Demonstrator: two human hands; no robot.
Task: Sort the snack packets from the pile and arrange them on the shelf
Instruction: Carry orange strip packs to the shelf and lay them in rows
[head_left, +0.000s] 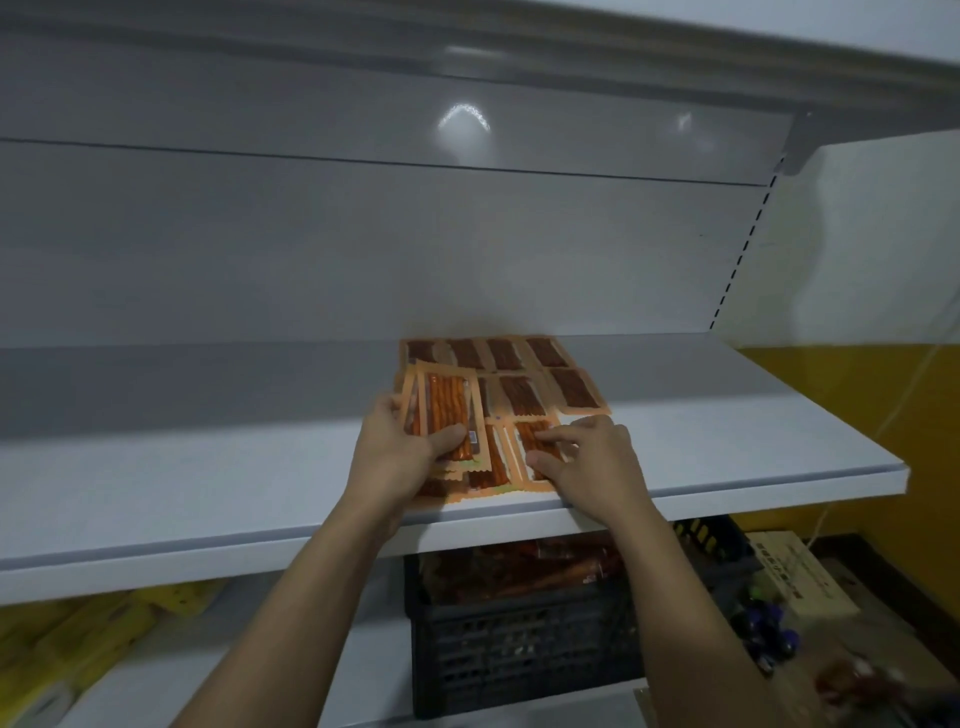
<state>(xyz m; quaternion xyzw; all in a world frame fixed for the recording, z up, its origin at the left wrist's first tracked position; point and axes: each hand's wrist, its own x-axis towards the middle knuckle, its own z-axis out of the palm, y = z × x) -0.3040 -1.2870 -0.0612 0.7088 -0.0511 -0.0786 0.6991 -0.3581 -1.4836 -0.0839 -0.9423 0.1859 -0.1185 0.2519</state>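
Below the shelf, nearest the person, stands a dark crate holding the pile of unsorted snacks. Yellow packs lie to its left, under the shelf.

At the front edge of the shelf, both hands work side by side. The left hand grips a stack of orange packets, thumb across the top one, fingers curled beneath. The right hand has bent fingertips on a single packet lying flat on the shelf, thumb at its near edge; it appears to pinch the packet into line.

Behind the hands, towards the back of the shelf, two rows of like packets lie flat, edge to edge. The front row is only part-filled.

Step in hand, as judged: laying out the front row from the held stack. The task is early, as most of the shelf is bare and the crate is full.

Next move requires:
- squaring the single packet with the row behind it;
- taking the top packet off the stack;
- placing it just beside the last, without overlap or disturbing the rows.
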